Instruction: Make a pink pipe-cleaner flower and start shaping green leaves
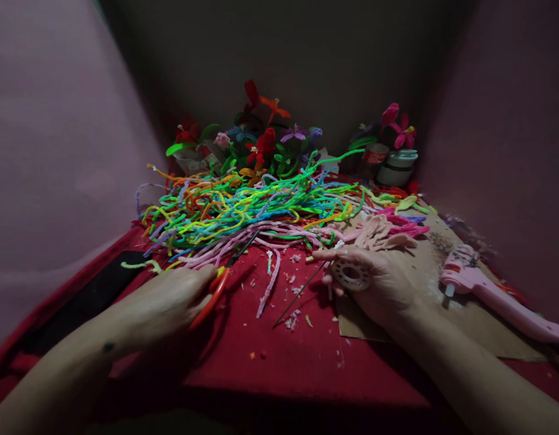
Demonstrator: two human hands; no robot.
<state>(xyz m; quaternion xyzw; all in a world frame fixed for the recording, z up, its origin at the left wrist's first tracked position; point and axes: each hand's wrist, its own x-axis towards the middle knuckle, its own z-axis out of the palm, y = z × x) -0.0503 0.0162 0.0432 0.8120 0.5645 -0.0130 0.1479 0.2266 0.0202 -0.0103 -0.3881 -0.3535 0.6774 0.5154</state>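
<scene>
L hand (pixel 171 302) is curled tight round the orange handles of the scissors (pixel 216 291). The dark blades point away from its fingertips into the pile of pipe cleaners (pixel 243 205), a tangle of green, yellow, blue, orange & pink fuzzy strands. R hand (pixel 379 284) lies palm down w/ fingers loosely bent. A small whitish tape ring (pixel 351 275) sits at its knuckles; can't tell if it's gripped or just resting. A thin dark wire (pixel 300 296) runs from the R fingertips toward the person, over the red cloth (pixel 279 362). One pink strand (pixel 269 287) lies between both hands. Pink glue gun (pixel 492 296) lies on cardboard (pixel 424 266), just beyond the R wrist.
</scene>
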